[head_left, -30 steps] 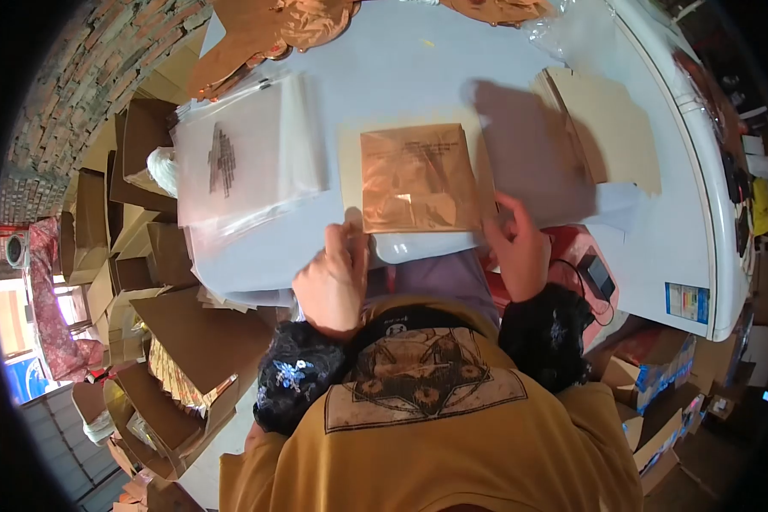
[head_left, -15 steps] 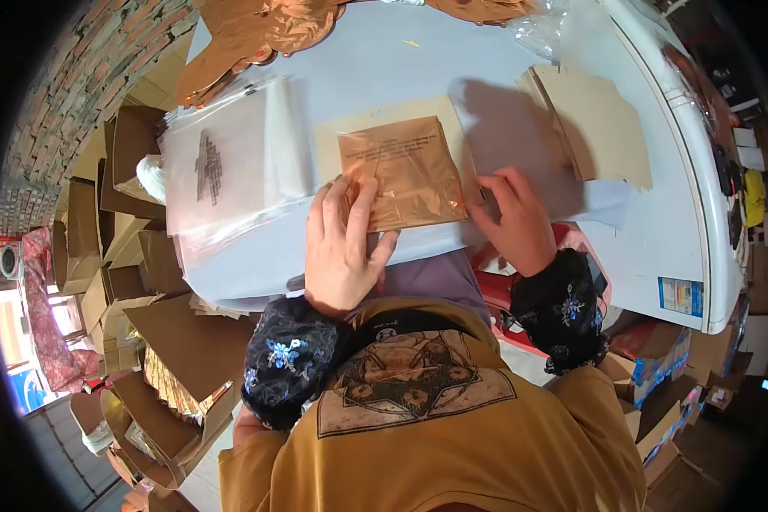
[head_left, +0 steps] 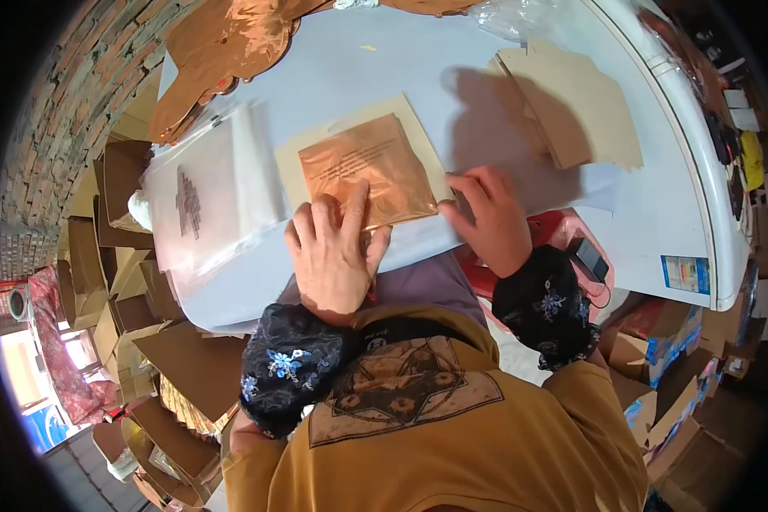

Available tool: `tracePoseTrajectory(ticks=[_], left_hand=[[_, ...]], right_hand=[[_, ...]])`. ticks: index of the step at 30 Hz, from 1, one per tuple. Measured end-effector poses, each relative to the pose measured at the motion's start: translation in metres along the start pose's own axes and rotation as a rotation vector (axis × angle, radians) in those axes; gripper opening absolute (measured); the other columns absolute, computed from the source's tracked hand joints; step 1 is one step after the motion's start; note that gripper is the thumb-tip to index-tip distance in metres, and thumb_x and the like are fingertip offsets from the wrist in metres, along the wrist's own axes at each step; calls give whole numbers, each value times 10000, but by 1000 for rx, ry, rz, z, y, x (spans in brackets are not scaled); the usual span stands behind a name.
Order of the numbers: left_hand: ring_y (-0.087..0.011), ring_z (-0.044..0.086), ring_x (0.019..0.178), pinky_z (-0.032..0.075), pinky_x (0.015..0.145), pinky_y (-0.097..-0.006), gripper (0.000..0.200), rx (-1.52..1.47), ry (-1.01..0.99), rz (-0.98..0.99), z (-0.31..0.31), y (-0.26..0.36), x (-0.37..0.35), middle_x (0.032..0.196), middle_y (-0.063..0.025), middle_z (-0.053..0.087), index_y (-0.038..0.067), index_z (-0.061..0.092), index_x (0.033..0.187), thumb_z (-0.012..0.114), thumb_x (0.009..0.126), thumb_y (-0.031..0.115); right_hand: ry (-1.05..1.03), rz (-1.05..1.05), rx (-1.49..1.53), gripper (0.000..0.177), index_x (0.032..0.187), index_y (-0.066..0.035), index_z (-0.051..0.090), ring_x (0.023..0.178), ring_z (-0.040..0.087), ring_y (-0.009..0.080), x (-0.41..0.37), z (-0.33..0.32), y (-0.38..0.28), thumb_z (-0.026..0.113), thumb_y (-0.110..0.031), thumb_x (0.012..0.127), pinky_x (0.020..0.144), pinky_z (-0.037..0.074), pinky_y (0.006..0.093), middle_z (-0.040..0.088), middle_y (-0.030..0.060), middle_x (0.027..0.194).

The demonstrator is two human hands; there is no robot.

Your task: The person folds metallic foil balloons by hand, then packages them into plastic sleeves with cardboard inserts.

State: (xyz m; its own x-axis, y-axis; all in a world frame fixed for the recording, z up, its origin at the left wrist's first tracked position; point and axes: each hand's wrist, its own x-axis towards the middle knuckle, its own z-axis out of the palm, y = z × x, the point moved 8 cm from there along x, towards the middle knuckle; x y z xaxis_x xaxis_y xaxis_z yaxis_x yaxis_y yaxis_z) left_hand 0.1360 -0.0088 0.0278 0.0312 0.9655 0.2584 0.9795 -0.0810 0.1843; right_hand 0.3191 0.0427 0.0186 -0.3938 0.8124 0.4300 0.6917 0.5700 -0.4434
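Observation:
A square orange-brown packet in clear film with printed text [head_left: 392, 171] lies on a larger pale card [head_left: 290, 166] on the table. My left hand [head_left: 333, 252] rests on the packet's lower left part, fingers spread, with the thumb at its lower edge. At the lower right corner of the card and packet, my right hand [head_left: 491, 218] has its thumb and index fingertips close together; part of the corner seems to be between them. To the left lies a stack of clear printed plastic bags [head_left: 209, 188].
Pale cards are stacked [head_left: 572, 102] on the right of the table [head_left: 666, 205]. Copper-coloured film [head_left: 230, 43] lies at the far left, with clear plastic [head_left: 512, 17] at the far edge. Open cardboard boxes [head_left: 128, 183] stand on the left; a red stool [head_left: 546, 230] is below the table.
The packet and card are turned slightly counter-clockwise and sit further left in view. Both hands have shifted a little left with them, and the whole view has tilted.

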Motion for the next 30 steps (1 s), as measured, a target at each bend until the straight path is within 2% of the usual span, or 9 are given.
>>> tracePoseTrajectory(ticks=[3,6,7,10,11,16,22,25,30], left_hand=[[-359,399,1293,345,1045,-497,645,171,75,122,-2,11,9,1311,-176,461,82,508,1341,705,832,427],[-355,416,1294,356,1034,-496,656,52,93,180,6,17,19,1339,-184,460,63,491,1345,692,841,432],[-353,447,1263,369,1022,-486,660,0,69,162,12,16,21,1334,-182,471,102,470,1386,666,857,444],[-352,458,1248,378,1010,-480,645,138,26,176,17,26,21,1334,-177,478,161,454,1425,637,877,448],[-346,470,1234,387,1003,-477,620,151,31,186,15,28,21,1319,-176,495,215,442,1449,618,894,427],[-351,473,1228,392,1000,-481,560,198,18,204,19,30,25,1305,-182,509,262,461,1447,586,918,399],[-343,470,1215,373,998,-476,523,186,75,183,20,29,22,1292,-166,505,315,473,1443,564,933,386],[-325,459,1209,351,988,-474,516,157,101,170,18,28,22,1287,-152,499,324,477,1441,559,935,391],[-310,446,1207,337,975,-477,506,168,122,164,18,26,20,1286,-145,497,338,477,1439,543,943,410]], right_hand=[[64,-1,4,274,1055,-79,612,932,547,298,-1,0,0,717,-149,813,794,475,412,555,80,986],[129,-25,-16,217,1015,-93,624,883,557,279,-2,-1,-1,710,-124,818,757,483,394,564,57,940],[149,-36,-25,200,1001,-98,628,865,561,272,-3,0,-1,709,-115,818,744,487,387,567,49,925],[188,-17,-40,184,976,-116,630,830,564,259,-5,2,2,710,-97,811,717,492,372,568,29,900],[194,-19,-46,192,978,-121,630,830,564,256,-6,3,2,713,-97,806,715,494,370,567,24,899],[199,-6,-57,224,983,-125,624,849,562,254,-5,3,2,726,-86,786,735,491,373,567,24,919],[229,-19,6,344,1092,-108,622,917,551,305,-21,-6,-14,752,-109,774,804,464,407,562,79,1070],[190,70,5,402,1170,-115,611,1052,538,346,-25,-1,-16,753,-153,796,882,451,437,541,103,1203],[180,90,-16,383,1194,-117,608,1286,426,411,-20,2,-17,727,-200,839,1025,380,498,470,142,1370]])
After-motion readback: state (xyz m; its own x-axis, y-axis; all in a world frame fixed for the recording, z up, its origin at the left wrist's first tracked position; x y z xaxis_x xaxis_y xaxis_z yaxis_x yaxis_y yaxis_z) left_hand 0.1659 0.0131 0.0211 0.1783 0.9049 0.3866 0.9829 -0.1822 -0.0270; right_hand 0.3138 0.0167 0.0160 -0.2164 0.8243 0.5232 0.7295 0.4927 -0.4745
